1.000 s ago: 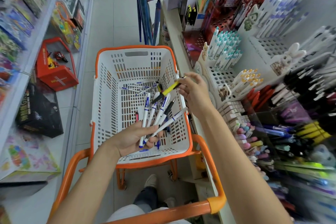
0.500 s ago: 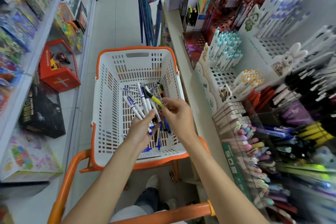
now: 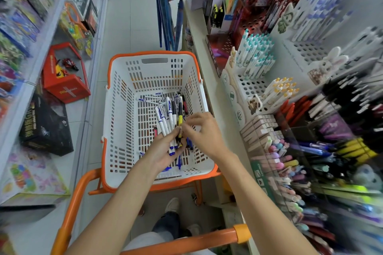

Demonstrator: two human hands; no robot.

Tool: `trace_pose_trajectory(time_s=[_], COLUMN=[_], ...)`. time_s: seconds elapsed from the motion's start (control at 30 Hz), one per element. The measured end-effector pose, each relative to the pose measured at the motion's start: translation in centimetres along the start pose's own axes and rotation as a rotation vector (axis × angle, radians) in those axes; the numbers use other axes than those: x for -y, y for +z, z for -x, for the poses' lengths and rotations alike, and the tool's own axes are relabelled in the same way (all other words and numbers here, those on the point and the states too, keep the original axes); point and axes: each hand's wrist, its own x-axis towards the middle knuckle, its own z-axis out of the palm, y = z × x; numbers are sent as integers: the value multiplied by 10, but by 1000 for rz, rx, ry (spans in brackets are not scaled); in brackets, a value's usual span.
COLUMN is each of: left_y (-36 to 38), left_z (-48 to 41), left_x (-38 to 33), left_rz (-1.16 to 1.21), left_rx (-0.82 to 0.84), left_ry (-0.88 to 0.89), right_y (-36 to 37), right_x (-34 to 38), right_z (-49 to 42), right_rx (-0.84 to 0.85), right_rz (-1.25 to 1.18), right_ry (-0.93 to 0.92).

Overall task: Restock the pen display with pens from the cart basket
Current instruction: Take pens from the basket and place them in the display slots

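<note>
A white basket with an orange rim (image 3: 117, 114) sits on the orange cart, with loose white-and-blue pens (image 3: 154, 99) on its floor. Over the basket my left hand (image 3: 161, 151) grips a bunch of pens (image 3: 165, 120), mostly white with blue ends, plus dark ones. My right hand (image 3: 202, 132) pinches a yellow-and-black pen (image 3: 180, 119) that stands in that bunch. The pen display (image 3: 255, 87) fills the shelf to the right, with teal-capped and yellow-capped white pens in perforated holders.
The orange cart handle (image 3: 186, 242) crosses the bottom. Umbrellas (image 3: 165, 16) hang beyond the basket. A red box (image 3: 66, 87) and a black box (image 3: 45, 128) stand on the floor at the left shelving. Erasers and coloured markers (image 3: 290, 161) crowd the lower right display.
My right hand brought the yellow-and-black pen down from near the display to the bunch in my left hand. The pens in my left hand now stand closer together, pointing away from me.
</note>
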Motion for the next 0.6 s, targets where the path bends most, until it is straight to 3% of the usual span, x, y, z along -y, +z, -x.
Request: trace_pose_trajectory(time_s=[0.1,0.2,0.33,0.6], left_y=[0,2,12,31], left_z=[8,18,26,23], left_x=[-2,-2,-2,1], left_rz=[31,-116,-361,-480], left_rx=[124,230,309,510], left_ry=[-44,-45,-25,-134], right_y=[-12,-22,-28,-62], right_x=[-1,1,2,0], right_z=[-8,-13,-10,15], right_rx=[-120,70,71,42], right_rz=[-317,-506,-602,-669], right_ry=[242,398,376,344])
